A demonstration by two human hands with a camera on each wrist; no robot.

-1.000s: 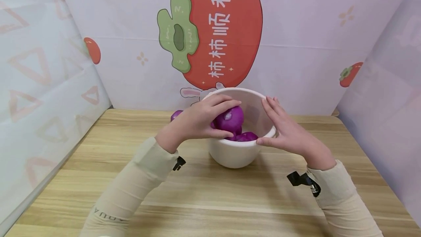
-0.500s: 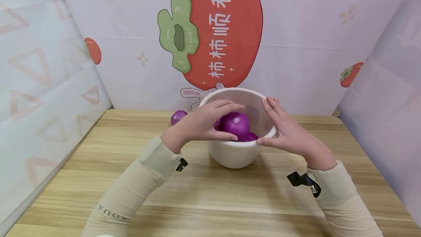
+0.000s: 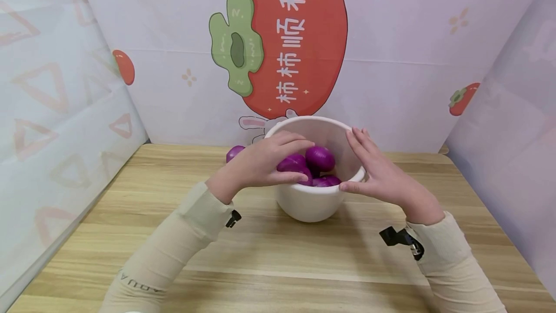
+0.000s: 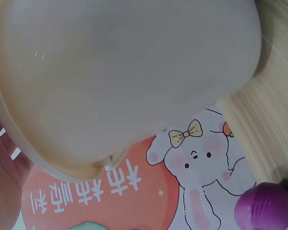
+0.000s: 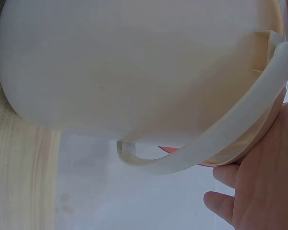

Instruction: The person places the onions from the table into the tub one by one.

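Note:
A white bucket stands upright on the wooden table, with several purple onions inside; one onion lies in its middle. My left hand reaches over the bucket's left rim, its fingers and thumb spread apart above a purple onion. Whether those fingers touch that onion cannot be told. My right hand rests against the right rim, fingers straight and thumb at the front edge. In the right wrist view the palm lies along the rim, near the bucket's handle.
Another purple onion sits on the table left of the bucket, partly behind my left forearm. A printed cloth backdrop rises behind the bucket, with cloth walls at both sides. The wooden table extends in front.
The onion under my left hand has come away from it and now lies in the bucket's middle. My left hand has shifted slightly back to the left; the right hand stays in place.

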